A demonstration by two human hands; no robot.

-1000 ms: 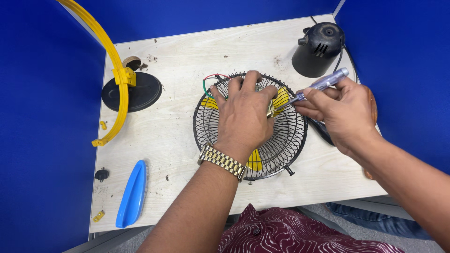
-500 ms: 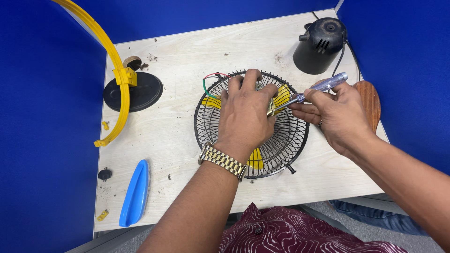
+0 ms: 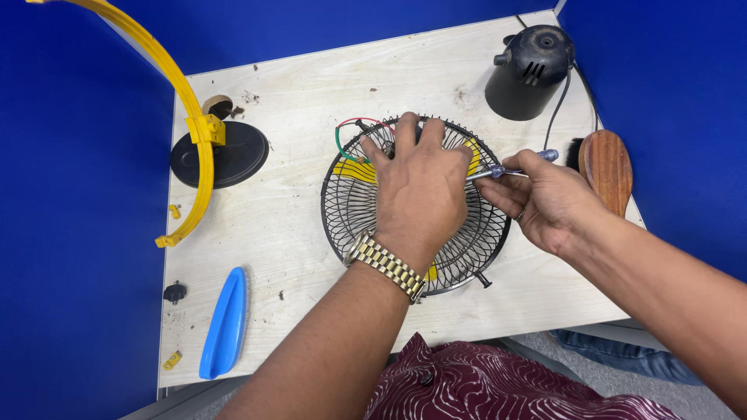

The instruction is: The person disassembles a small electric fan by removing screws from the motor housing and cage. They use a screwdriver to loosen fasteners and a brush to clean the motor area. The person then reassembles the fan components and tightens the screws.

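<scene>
A round black wire fan guard (image 3: 350, 210) lies flat in the middle of a pale wooden board (image 3: 296, 93), with yellow blades (image 3: 354, 171) showing under the wires. My left hand (image 3: 420, 190) is spread flat on top of the guard and presses on it; a gold metal watch (image 3: 385, 264) is on that wrist. My right hand (image 3: 545, 198) grips a screwdriver with a clear blue handle (image 3: 510, 167), its shaft pointing left into the guard's right side beside my left fingers. Red and green wires (image 3: 350, 128) curl out at the guard's upper left.
A black motor housing (image 3: 529, 70) with its cord stands at the back right. A wooden-backed brush (image 3: 607, 167) lies at the right edge. A black round base (image 3: 222, 154) with a yellow curved frame (image 3: 183, 117) sits left. A blue fan blade (image 3: 226, 323) lies front left.
My right hand has dropped lower and closer to the guard, tilting the screwdriver flatter and pushing its tip in by my left fingers. The left hand stays pressed on the guard.
</scene>
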